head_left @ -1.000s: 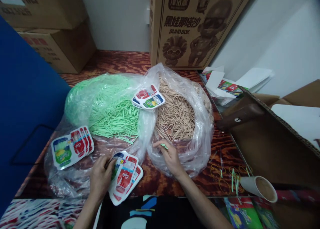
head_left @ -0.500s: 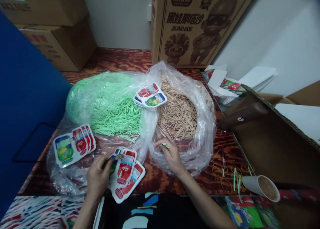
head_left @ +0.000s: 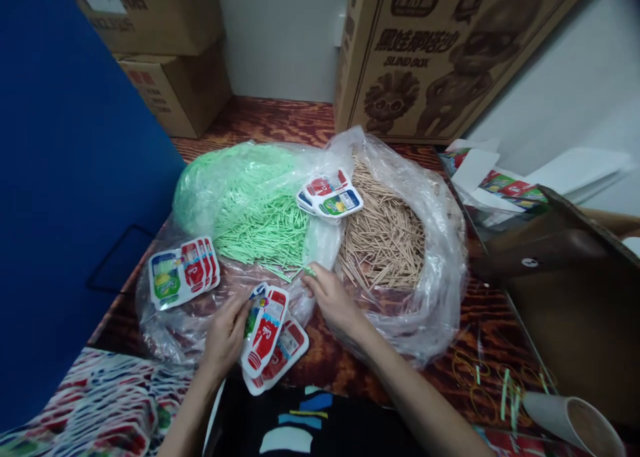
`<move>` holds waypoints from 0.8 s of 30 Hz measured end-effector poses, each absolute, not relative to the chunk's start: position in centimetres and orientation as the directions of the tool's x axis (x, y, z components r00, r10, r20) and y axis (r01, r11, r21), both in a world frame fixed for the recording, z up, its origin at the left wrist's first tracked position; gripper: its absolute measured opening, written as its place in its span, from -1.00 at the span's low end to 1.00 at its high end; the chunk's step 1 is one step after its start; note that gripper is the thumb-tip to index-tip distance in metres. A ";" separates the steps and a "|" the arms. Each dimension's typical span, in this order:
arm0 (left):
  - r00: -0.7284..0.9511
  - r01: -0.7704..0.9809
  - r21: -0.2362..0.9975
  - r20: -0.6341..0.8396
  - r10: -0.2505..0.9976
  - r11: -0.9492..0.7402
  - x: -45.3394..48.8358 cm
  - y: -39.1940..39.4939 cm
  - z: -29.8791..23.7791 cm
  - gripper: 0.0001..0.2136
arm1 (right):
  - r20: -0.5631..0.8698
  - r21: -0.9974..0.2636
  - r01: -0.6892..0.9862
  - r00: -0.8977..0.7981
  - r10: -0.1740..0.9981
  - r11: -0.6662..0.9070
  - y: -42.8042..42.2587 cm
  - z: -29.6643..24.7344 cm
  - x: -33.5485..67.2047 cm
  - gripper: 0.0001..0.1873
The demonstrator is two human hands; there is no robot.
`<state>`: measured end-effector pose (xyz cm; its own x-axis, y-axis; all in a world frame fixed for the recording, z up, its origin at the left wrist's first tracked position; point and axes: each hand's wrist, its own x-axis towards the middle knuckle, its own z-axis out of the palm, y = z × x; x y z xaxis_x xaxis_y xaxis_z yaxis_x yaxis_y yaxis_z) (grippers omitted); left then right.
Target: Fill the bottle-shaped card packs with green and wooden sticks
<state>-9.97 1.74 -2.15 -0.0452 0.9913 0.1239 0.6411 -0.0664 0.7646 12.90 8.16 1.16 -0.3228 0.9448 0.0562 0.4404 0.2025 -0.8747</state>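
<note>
Head view: the fanned printed packets (head_left: 267, 334) rest low on the wooden table (head_left: 327, 360), their left edge gripped by the left hand (head_left: 226, 334); just beside them the right hand (head_left: 334, 302) pinches a small green bundle (head_left: 309, 270) in closed fingertips, between the bag of green sticks (head_left: 250, 210) and the bag of tan sticks (head_left: 387, 240)

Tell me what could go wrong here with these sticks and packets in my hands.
1. The right hand pinches only a few green sticks at the fingertips; they could slip and mix into the tan sticks in the neighbouring bag.
2. The left hand holds a loose fan of packets near the front edge of the table; some may slide off.
</note>
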 end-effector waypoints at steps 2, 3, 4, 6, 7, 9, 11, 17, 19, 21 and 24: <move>-0.049 0.639 0.767 0.127 0.991 -0.067 -10.0 1.5 -1.9 -0.73 | 0.041 -0.676 0.653 -0.428 0.903 0.341 9.4 0.9 11.2 -0.80; -0.055 0.634 0.770 0.131 0.990 -0.067 -10.1 1.4 -1.8 -0.74 | 0.004 -0.549 0.739 -0.466 0.885 0.391 9.9 0.6 10.4 -0.79; -0.063 0.629 0.775 0.134 0.989 -0.065 -10.1 1.3 -1.7 -0.74 | -0.041 -0.424 0.799 -0.488 0.872 0.427 10.3 0.4 9.6 -0.78; -0.083 0.613 0.788 0.136 0.987 -0.057 -10.2 1.2 -1.7 -0.76 | -0.109 -0.226 0.861 -0.487 0.867 0.455 10.7 -0.2 8.3 -0.76; -0.090 0.602 0.796 0.137 0.987 -0.056 -10.2 1.2 -1.7 -0.77 | -0.119 -0.164 0.873 -0.480 0.869 0.459 10.7 -0.5 7.8 -0.76; -0.097 0.580 0.813 0.143 0.985 -0.060 -10.1 1.2 -1.7 -0.78 | -0.122 -0.109 0.879 -0.475 0.872 0.464 10.8 -1.0 7.1 -0.77; -0.102 0.550 0.832 0.150 0.983 -0.070 -9.8 1.3 -1.6 -0.79 | -0.117 -0.123 0.873 -0.486 0.866 0.473 11.0 -1.6 7.0 -0.78; -0.095 0.392 0.915 0.137 0.986 -0.090 -8.3 2.0 -0.6 -0.81 | 0.113 -0.713 0.647 -0.273 0.955 0.269 12.3 -1.2 8.9 -0.84; -0.075 0.342 0.936 0.116 0.990 -0.083 -7.6 2.3 -0.2 -0.81 | 0.059 -0.950 0.295 -0.138 0.989 0.098 12.6 -0.1 9.8 -0.84; -0.041 0.295 0.953 0.088 0.995 -0.072 -6.8 2.6 0.1 -0.81 | -0.055 -0.995 -0.077 -0.143 0.988 -0.067 12.6 1.3 10.7 -0.86; 0.023 0.228 0.973 0.042 0.999 -0.046 -5.5 3.0 0.2 -0.82 | -0.159 -0.892 -0.380 -0.242 0.957 -0.244 12.1 3.2 11.8 -0.92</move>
<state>-5.50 2.96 0.22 0.0227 0.9989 0.0419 0.2276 -0.0460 0.9727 11.83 12.08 3.21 -0.2421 0.9572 -0.1588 -0.3805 -0.2442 -0.8920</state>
